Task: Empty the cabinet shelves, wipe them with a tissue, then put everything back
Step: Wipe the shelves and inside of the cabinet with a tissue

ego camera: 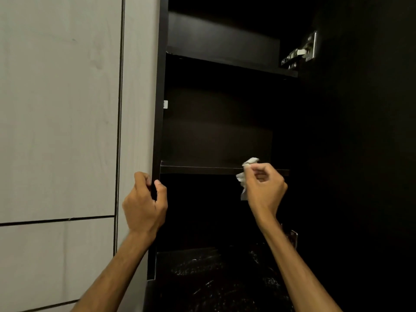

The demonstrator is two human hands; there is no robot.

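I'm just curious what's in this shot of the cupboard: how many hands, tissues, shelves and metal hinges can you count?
Hands: 2, the left hand and the right hand
Tissues: 1, the tissue
Shelves: 2, the upper shelf and the middle shelf
Hinges: 2, the top hinge and the lower hinge
Total: 7

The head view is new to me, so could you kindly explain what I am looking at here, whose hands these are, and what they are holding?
There is no machine here: a person wears a camera on the head, so this one picture looks forward and down along their own two arms. In front is an open dark cabinet. The right hand pinches a crumpled white tissue at the front edge of the middle shelf, near its right end. The left hand grips the cabinet's left side panel. The two shelves in clear view look bare; the space below is too dark to tell. The metal piece at upper right is a door hinge.
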